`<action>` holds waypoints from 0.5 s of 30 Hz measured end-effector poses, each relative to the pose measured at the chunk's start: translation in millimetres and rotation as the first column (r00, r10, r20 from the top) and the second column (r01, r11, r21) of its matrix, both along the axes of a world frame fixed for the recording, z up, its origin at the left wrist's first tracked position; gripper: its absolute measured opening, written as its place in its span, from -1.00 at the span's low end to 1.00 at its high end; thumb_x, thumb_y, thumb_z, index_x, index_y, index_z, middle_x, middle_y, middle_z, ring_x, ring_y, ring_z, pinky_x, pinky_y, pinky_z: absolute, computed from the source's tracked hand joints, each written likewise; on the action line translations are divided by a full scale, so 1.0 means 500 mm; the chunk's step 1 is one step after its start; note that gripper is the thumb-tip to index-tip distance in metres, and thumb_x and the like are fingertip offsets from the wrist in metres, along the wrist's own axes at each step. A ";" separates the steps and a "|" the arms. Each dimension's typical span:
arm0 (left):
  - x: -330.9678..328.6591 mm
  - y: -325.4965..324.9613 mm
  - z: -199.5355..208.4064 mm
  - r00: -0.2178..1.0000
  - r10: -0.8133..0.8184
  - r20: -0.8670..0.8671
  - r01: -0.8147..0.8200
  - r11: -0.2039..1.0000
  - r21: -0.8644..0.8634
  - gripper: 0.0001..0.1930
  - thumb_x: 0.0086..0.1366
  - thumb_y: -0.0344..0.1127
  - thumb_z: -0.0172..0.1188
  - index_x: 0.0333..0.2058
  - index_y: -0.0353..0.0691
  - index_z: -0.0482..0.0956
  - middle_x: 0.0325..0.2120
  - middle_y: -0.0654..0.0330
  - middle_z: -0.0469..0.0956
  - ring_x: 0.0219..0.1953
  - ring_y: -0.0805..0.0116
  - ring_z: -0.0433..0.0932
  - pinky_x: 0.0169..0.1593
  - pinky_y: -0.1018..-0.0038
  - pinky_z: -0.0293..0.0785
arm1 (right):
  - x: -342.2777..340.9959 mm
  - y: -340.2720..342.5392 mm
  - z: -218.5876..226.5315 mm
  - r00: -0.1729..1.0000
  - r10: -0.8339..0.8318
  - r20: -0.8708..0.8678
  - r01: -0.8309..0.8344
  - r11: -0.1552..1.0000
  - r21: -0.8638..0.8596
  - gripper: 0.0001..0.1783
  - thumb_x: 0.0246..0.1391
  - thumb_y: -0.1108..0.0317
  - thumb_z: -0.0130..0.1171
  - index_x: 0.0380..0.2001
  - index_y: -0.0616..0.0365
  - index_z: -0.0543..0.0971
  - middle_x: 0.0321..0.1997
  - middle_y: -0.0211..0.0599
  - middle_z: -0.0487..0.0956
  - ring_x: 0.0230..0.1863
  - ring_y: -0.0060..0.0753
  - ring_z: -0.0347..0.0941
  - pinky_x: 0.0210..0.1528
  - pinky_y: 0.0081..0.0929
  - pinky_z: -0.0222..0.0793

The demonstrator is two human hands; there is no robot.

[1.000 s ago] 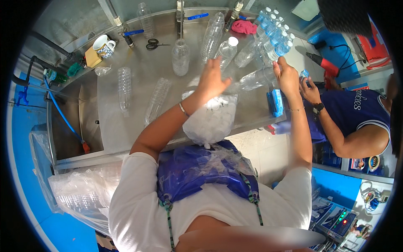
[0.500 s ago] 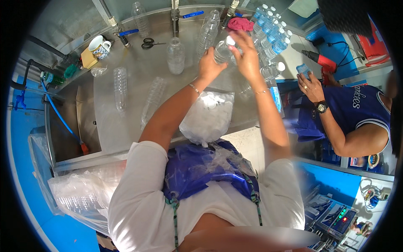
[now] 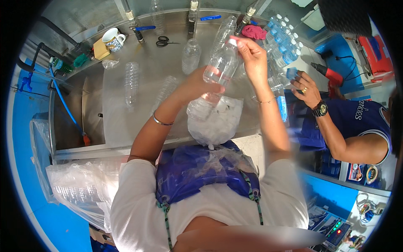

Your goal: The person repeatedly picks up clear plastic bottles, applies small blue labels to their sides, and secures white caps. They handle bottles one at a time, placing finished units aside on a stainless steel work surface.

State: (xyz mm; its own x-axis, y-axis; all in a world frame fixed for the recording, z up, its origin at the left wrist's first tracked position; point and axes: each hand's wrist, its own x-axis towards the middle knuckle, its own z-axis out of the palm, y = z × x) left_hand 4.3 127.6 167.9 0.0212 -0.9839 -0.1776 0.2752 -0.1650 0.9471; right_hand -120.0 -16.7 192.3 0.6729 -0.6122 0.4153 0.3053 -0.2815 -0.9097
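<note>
A clear plastic bottle (image 3: 221,67) is held tilted above the steel counter, its white cap (image 3: 232,41) pointing away from me. My left hand (image 3: 202,83) is wrapped round the lower body. At the top, the fingers of my right hand (image 3: 253,53) are closed on the cap. Just below, a knotted clear bag of white caps (image 3: 213,126) lies at the counter's near edge, partly behind the bottle. An uncapped clear bottle (image 3: 191,56) stands left of the held one. Another clear bottle (image 3: 131,86) lies farther left, beside a partly hidden one (image 3: 165,93).
At right, a co-worker's hand (image 3: 308,89) holds a blue label (image 3: 291,74) at a bottle. Several capped, labelled bottles (image 3: 283,44) crowd the far right, near a pink cloth (image 3: 254,32). Scissors (image 3: 163,41), a mug (image 3: 113,40) and taps with blue handles (image 3: 145,28) line the back; a sink (image 3: 79,113) is left.
The held bottle has come nearer and tilted, and my left hand sits lower. My right hand, spread beside the cap before, now grips it. The co-worker's hand has brought the label to a bottle.
</note>
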 end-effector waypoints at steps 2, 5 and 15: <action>0.006 0.035 0.005 0.972 -0.140 -0.190 0.123 0.987 -0.099 -0.42 0.02 -0.29 0.37 0.01 -0.34 0.40 -0.36 0.08 0.58 -0.42 0.28 0.63 -0.37 0.39 0.60 | -0.033 0.007 0.037 0.963 -0.160 -0.216 0.055 0.903 -0.426 -0.67 0.31 0.27 0.00 -0.04 0.29 0.53 -0.22 -0.21 0.58 -0.29 -0.39 0.47 -0.13 -0.54 0.39; 0.002 0.073 0.011 0.694 -0.434 -0.574 0.384 0.898 -0.215 -0.36 -0.04 -0.19 0.42 0.01 -0.34 0.42 -0.38 0.11 0.58 -0.39 0.27 0.62 -0.39 0.41 0.57 | -0.061 0.015 0.092 0.995 0.047 -0.091 -0.096 0.731 -0.675 -0.74 0.26 0.24 -0.01 -0.34 0.23 0.51 -0.44 -0.25 0.51 -0.45 -0.27 0.44 -0.32 -0.42 0.36; -0.031 -0.006 -0.050 0.268 0.069 0.961 0.146 0.983 -0.111 -0.24 -0.10 -0.13 0.46 0.02 -0.45 0.36 -0.39 -0.16 0.60 -0.38 -0.14 0.61 -0.26 0.17 0.55 | -0.082 -0.054 -0.043 0.508 -0.170 -0.845 -0.104 0.961 -0.256 -0.64 0.22 0.12 -0.10 -0.33 0.24 0.47 -0.50 0.14 0.49 -0.54 0.12 0.43 -0.44 -0.12 0.30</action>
State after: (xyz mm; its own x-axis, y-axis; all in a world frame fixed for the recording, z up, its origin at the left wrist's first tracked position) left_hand -10.9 124.7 143.1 0.0314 -0.9959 0.0847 -0.8524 0.0176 0.5227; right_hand -160.9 -43.7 170.7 0.7605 -0.6123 -0.2163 -0.5936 -0.5203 -0.6140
